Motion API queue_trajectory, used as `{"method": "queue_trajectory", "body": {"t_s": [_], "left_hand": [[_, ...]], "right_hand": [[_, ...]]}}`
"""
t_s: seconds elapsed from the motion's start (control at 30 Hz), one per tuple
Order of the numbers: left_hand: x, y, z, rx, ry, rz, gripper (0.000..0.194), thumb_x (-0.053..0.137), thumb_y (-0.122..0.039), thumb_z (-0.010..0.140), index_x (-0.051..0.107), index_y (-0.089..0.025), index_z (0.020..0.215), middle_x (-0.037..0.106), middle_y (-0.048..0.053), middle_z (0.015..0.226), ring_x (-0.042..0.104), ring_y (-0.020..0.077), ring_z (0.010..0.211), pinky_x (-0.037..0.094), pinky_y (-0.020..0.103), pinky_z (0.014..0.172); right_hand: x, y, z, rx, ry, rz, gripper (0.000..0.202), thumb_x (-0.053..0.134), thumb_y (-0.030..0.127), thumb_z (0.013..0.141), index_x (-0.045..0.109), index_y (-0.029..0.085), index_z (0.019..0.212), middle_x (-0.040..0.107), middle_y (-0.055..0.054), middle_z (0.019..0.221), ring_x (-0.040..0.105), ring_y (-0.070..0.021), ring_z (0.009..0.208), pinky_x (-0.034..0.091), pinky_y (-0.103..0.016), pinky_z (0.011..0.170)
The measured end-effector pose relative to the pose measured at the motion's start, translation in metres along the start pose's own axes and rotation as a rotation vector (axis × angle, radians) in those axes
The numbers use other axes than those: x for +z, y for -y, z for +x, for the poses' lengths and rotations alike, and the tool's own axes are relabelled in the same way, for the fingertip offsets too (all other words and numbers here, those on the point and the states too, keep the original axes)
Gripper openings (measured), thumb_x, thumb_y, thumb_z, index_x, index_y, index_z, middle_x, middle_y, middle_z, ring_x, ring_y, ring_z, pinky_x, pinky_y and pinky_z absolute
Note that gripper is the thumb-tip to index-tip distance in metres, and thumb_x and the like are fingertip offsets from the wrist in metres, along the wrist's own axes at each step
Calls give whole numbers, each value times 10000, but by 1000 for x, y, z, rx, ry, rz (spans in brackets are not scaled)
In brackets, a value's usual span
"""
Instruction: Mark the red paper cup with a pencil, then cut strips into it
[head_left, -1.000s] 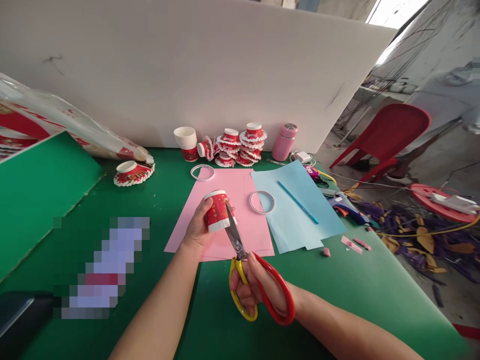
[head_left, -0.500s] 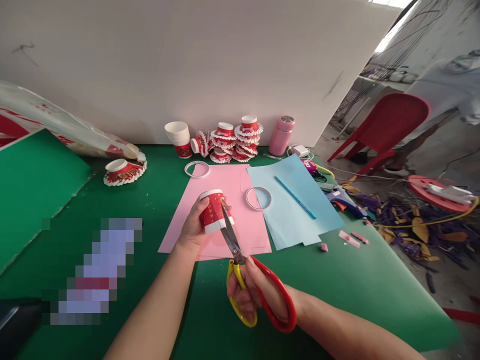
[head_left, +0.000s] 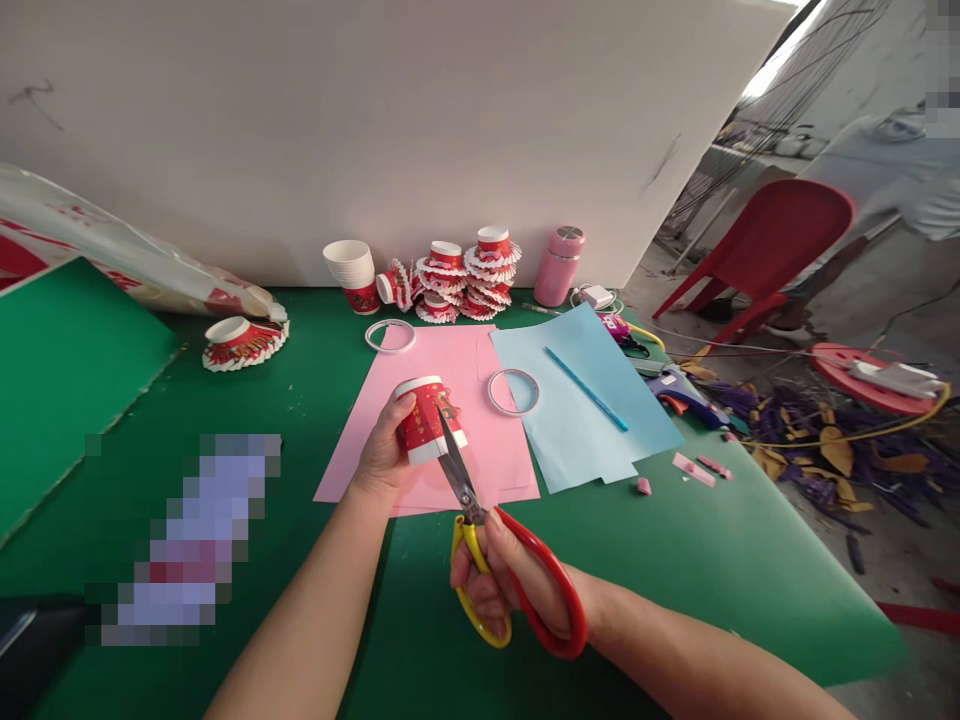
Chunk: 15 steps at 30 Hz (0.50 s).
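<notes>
A red paper cup [head_left: 421, 425] with white bands at both ends is in my left hand [head_left: 384, 450], fingers wrapped round its left side. My right hand [head_left: 501, 575] is closed on the handles of a pair of scissors [head_left: 466, 495], one handle red and the other yellow. The scissor blades point up and left and lie across the cup's right side, near its white lower band. Below the cup lies pink paper [head_left: 487, 455]. Light blue paper [head_left: 570, 455] overlaps it on the right, with a roll of tape [head_left: 514, 392] across their edge.
Stacked cups [head_left: 350, 275], several fringed red cups [head_left: 491, 265] and a pink bottle [head_left: 559, 268] stand along the back board. A blue stick [head_left: 585, 388] rests on the blue paper. A glue gun [head_left: 690, 395] lies at the right edge, and a red chair [head_left: 765, 255] stands beyond.
The view has shifted slightly, so everything sits a little further left. The blades and the cup keep nearly the same position against each other.
</notes>
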<state>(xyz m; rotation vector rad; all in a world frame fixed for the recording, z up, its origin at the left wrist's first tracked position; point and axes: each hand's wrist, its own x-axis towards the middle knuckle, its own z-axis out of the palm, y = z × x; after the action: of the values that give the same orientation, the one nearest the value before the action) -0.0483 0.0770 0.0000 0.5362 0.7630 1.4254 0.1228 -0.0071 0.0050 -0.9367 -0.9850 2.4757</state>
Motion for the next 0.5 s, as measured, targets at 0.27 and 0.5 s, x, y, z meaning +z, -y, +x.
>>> {"method": "queue_trajectory", "body": {"t_s": [0.27, 0.5], "left_hand": [[0, 0, 0, 6, 11, 10, 357, 741, -352, 623, 676, -122, 889, 720, 72, 802, 686, 228, 700, 559, 337, 629], [-2, 0, -1, 0, 18, 37, 360, 708, -372, 659, 665, -125, 917, 717, 73, 803, 685, 233, 726, 559, 359, 661]], "right_hand": [[2, 2, 0, 46, -18, -5, 814, 441, 944, 523, 503, 159, 729, 329, 96, 500, 296, -47, 411, 278, -220, 433], [0, 1, 0, 35, -4, -5, 799, 428, 934, 562, 501, 157, 736, 333, 93, 511, 292, -45, 416, 268, -221, 442]]}}
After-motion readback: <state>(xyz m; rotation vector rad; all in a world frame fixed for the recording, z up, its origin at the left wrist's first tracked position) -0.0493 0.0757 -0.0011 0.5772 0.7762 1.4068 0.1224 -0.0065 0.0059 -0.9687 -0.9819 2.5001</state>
